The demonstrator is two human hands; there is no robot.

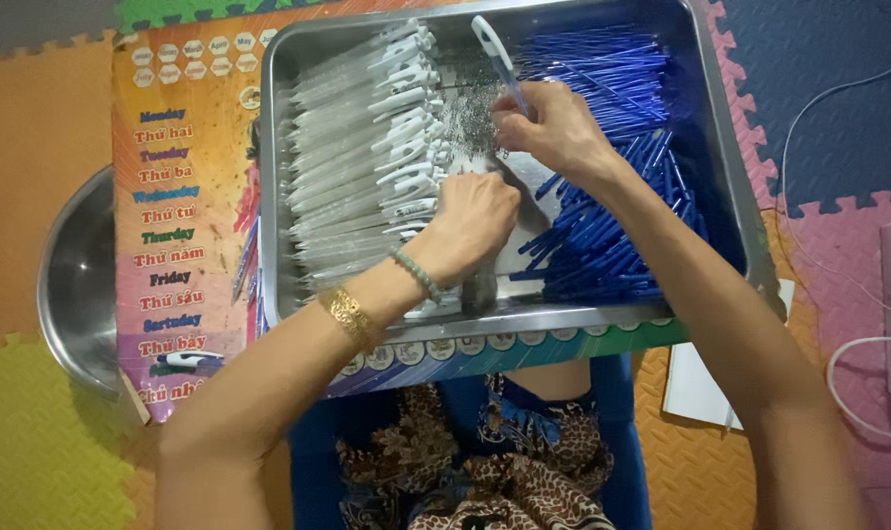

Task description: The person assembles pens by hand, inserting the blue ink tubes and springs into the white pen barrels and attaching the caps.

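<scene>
floor mats [33,128]: foam puzzle tiles, orange far left, yellow near left, dark blue and pink right.
surface [185,226]: low board printed with a colourful chart, resting on the mats; carries the tray.
tray [735,186]: big rectangular steel tray, fills most of the board, rim bare along right and near edges.
steel bowl [73,285]: round, left of the board, partly tucked under its edge.
blue parts [612,236]: heap of thin blue pen pieces, right half of tray, lying at mixed angles.
white pens [367,157]: stacked in a neat row, left half of tray, clear barrels pointing left, white clips toward centre.
springs [470,113]: small grey pile of tiny metal bits, centre far part of tray, between the two stacks.
paper [696,393]: white sheet on the mat, near right, under the right forearm.
cable [858,373]: white, runs along right edge to a white socket block.
left hand [470,221]: closed into a loose fist in the tray centre, just beside the near end of the white stack; what the fingers grip is hidden, cannot tell. Gold bangle and green bead bracelet on the wrist.
right hand [553,128]: over the tray centre, at the left edge of the blue heap; fingers pinched around one pen.
held pen [495,54]: blue barrel, white clip end, tilted up toward the far left, above the springs.
</scene>
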